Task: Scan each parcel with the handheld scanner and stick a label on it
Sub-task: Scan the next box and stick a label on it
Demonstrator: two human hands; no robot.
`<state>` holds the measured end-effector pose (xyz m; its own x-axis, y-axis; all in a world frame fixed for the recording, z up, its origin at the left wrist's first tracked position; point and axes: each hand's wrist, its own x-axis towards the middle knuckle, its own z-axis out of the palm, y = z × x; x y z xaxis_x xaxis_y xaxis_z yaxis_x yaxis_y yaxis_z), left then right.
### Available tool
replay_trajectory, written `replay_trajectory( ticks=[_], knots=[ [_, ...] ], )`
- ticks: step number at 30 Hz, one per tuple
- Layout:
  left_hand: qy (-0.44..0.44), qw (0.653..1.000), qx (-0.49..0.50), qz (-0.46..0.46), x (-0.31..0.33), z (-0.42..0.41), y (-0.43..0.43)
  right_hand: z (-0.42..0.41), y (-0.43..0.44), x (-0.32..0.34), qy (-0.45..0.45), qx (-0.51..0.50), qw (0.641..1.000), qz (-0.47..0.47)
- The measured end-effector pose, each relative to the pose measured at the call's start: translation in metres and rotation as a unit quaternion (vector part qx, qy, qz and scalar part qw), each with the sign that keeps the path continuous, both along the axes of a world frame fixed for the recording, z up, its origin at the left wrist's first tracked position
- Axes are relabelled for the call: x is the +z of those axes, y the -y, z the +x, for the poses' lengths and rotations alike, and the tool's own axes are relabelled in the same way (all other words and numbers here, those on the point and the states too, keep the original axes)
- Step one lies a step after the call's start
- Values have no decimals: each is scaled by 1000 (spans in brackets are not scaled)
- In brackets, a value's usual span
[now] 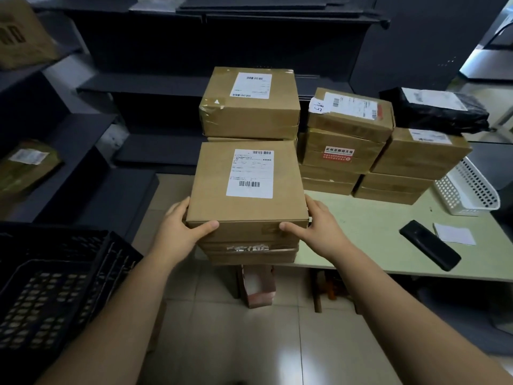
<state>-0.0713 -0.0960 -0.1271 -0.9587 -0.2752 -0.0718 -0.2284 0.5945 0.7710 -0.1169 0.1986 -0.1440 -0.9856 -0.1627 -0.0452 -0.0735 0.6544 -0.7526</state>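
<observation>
A brown cardboard parcel [219, 207] with a white shipping label on top sits on a short stack at the table's left front corner. My left hand [181, 229] grips its left front corner and my right hand [313, 227] grips its right front corner, thumbs on the front face. Behind it stands another stack topped by a labelled parcel [249, 112]. To the right are more stacked parcels [349, 126], one with a red sticker, and a black plastic mailer [441, 109]. The black handheld scanner [429, 244] lies on the table at right, beside a white label sheet [455, 234].
The pale green table [369, 226] runs off to the right; a white perforated basket [469, 187] stands at its far right. A black plastic crate [55, 282] sits at lower left. Dark shelving with a few parcels lines the left and back. A small box stands on the tiled floor under the table.
</observation>
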Motion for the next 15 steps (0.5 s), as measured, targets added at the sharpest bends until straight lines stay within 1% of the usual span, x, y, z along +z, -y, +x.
replay_trajectory(
  ticks=[4,8,11,15],
  knots=[
    [-39,999,11,26,2,14,-15,7,-10,-2,-6,10,1000,-19],
    [-69,997,17,29,8,28,-48,25,-43,3,-29,5,997,-66],
    [-80,997,8,20,11,35,-96,40,-92,11,-41,-15,996,-80],
    [-90,995,-16,43,9,31,-187,56,-185,17,-44,-42,996,-66]
  ],
)
